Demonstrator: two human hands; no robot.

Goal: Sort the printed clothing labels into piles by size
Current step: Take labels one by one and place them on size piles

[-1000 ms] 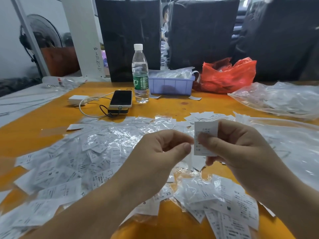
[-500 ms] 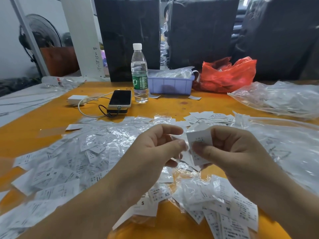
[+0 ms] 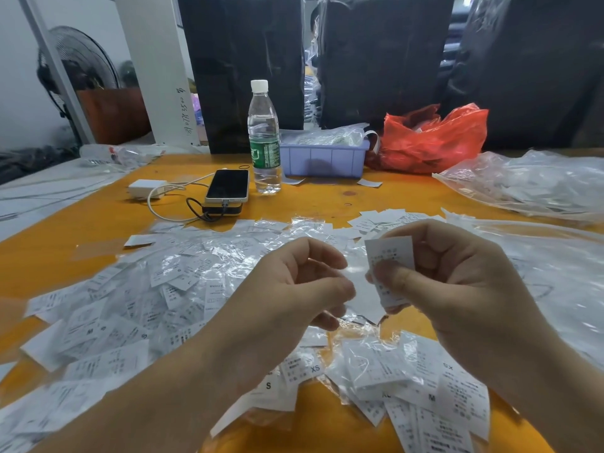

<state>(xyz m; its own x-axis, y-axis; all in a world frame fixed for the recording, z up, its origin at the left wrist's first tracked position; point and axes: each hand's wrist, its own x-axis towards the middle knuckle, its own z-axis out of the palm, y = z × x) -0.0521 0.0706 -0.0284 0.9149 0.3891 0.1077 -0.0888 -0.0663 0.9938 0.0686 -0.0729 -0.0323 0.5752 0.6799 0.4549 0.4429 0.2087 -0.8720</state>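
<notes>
- Most labels lie unsorted on tabletop, left of the hands.
- Right hand grip pinches one label; size unreadable.
- Left hand grip curled, empty.

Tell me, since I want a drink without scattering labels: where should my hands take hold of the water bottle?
Grip the water bottle round its middle, at the green label band, where it stands upright and the body is straight. Come from the right front: the phone lies close on its left and the purple tray sits just behind to the right. The cap is on, so spilling seems unlikely.
</notes>
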